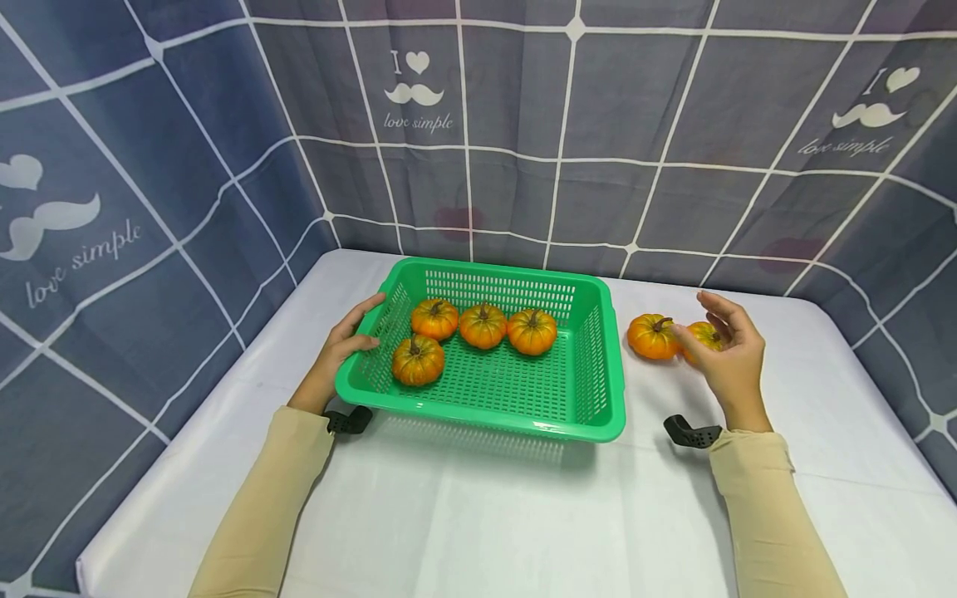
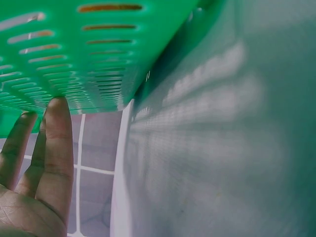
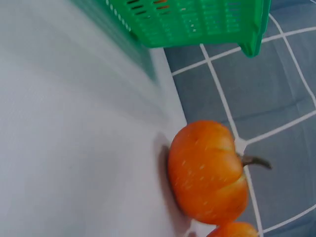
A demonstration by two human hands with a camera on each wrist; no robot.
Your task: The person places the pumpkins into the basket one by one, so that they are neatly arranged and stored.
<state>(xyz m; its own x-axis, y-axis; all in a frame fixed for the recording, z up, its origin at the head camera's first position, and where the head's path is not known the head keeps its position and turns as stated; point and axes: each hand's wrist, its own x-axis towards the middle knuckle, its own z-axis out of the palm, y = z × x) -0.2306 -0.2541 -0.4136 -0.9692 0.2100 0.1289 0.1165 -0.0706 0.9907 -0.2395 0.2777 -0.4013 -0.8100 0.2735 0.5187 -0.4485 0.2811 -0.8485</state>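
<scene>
My left hand [image 1: 342, 353] holds the left end of a green plastic basket [image 1: 478, 415], thumb over the rim and fingers along the outer wall. Those fingers [image 2: 58, 158] show against the slotted side in the left wrist view. Several small orange pumpkins [image 1: 417, 360] sit inside the basket, mostly toward its left and back. Right of it, two more pumpkins lie on the table: one with a curved stem [image 1: 650, 337], the other [image 1: 705, 335] partly hidden behind my right hand [image 1: 728, 357]. That hand hovers with thumb and fingers parted, nothing between them.
A white cloth covers the table [image 1: 478, 515]. Grey-blue checked fabric [image 1: 516, 91] hangs along the back and both sides. Each wrist carries a black camera mount, such as the one at the right wrist [image 1: 691, 433].
</scene>
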